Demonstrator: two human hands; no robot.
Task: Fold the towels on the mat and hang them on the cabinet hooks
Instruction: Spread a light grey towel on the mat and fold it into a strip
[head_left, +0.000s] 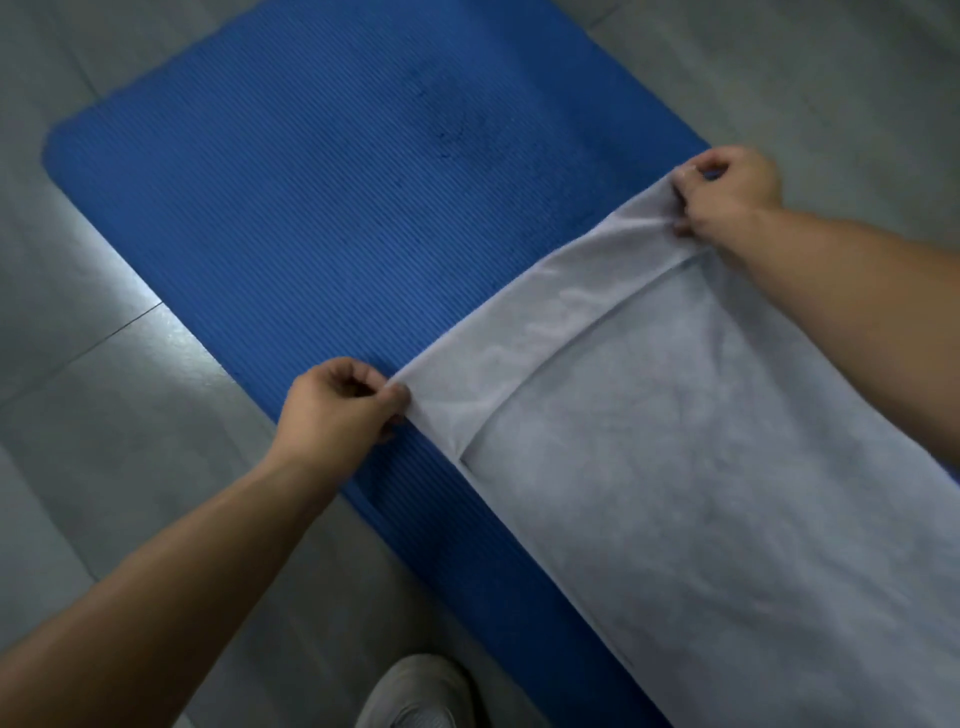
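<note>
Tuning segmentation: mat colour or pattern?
Blue, finely ribbed mat; head view shows it best.

On the blue mat (322, 218), the left hand (337, 410) and right hand (727, 192) each pinch a corner of the white towel (701, 441) (its end folded over); a shoe (415, 691) shows below.

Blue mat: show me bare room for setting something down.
The mat is bare from its far end to the folded edge of the towel. Crowded near right: the towel covers it, left hand and right hand pinching the corners.
</note>
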